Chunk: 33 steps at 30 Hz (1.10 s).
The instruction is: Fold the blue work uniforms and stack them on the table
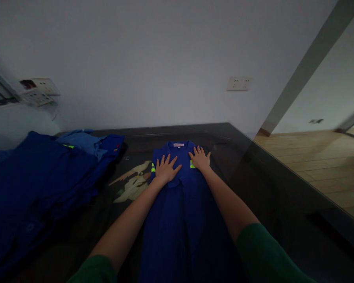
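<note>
A blue work garment (174, 220) lies lengthwise in front of me, its collar at the far end with a pale label in it. Two long panels, perhaps trouser legs, run toward me from below the upper part. My left hand (165, 169) rests flat on the left of the upper part, fingers spread. A yellow-green reflective strip shows beside it at the garment's left edge. On the upper right part my right hand (200, 158) lies palm down with fingers apart, next to another reflective patch (192, 164).
A heap of blue clothes (47, 177) covers the left of the dark table (253, 188). A pale bird-like figure (135, 182) shows on the tabletop. Behind stands a white wall with sockets (238, 83). Wooden floor (297, 153) lies beyond the right edge.
</note>
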Tool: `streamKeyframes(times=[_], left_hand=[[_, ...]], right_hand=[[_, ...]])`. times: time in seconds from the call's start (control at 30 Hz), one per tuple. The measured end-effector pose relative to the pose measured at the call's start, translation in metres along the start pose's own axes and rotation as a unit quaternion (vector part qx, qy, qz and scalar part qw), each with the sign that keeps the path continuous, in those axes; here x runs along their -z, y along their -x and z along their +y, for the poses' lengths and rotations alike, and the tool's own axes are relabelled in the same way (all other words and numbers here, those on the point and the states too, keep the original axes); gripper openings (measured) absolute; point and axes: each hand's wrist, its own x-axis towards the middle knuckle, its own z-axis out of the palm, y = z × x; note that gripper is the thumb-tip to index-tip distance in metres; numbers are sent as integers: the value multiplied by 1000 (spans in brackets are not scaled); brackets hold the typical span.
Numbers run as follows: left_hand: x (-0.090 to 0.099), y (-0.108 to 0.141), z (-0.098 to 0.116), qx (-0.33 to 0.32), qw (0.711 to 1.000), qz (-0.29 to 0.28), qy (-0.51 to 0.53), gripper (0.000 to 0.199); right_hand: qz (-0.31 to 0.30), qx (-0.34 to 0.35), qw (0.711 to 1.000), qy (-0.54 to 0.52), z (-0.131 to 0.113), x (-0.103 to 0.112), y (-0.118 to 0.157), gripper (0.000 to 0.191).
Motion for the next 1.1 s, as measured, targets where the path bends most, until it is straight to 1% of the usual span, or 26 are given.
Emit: streamKeyframes(times=[0.17, 0.37, 0.43, 0.5, 0.57, 0.6, 0.63, 0.67, 0.73, 0.8, 0.83, 0.87, 1.0, 1.03, 1.1], left_hand=[[0, -6, -10, 23, 1000, 12, -3, 66], [-1, -5, -7, 41, 999, 20, -7, 67], [-2, -4, -6, 46, 999, 23, -7, 67], [-2, -4, -5, 51, 998, 26, -8, 67], [-3, -3, -5, 49, 998, 28, -9, 67], [-3, -3, -5, 48, 998, 29, -10, 67], [-3, -2, -5, 46, 998, 29, -10, 67], [-3, -2, -4, 44, 999, 29, -10, 67], [-3, -1, -4, 43, 999, 29, -10, 66], [-3, 0, -3, 44, 999, 29, -10, 65], [-3, 1, -3, 44, 999, 30, -11, 65], [-3, 1, -3, 44, 999, 31, -11, 65], [-1, 4, -1, 38, 999, 36, -6, 63], [0, 5, 0, 32, 999, 44, -6, 61], [3, 9, 2, 5, 997, 81, -7, 56]], right_hand=[[4, 0, 1000, -8, 1, 0, 1, 66], [15, -1, 1000, -10, 2, -1, 1, 65], [37, 2, 999, -14, 1, 2, 3, 63], [80, 21, 996, -13, -1, 7, 9, 59], [131, 57, 990, -12, -7, 13, 19, 56], [146, 78, 986, -15, -11, 16, 26, 55], [149, 98, 984, -22, -15, 17, 34, 55], [137, 114, 983, -31, -19, 17, 42, 55], [80, 133, 987, -45, -24, 15, 58, 57], [22, 138, 989, -42, -25, 9, 70, 59], [7, 137, 990, -37, -23, 6, 75, 60], [3, 137, 990, -31, -22, 4, 78, 61], [21, 134, 991, -21, -18, -1, 83, 61], [22, 133, 991, -20, -18, -1, 84, 61], [25, 130, 991, -23, -19, 1, 86, 60]])
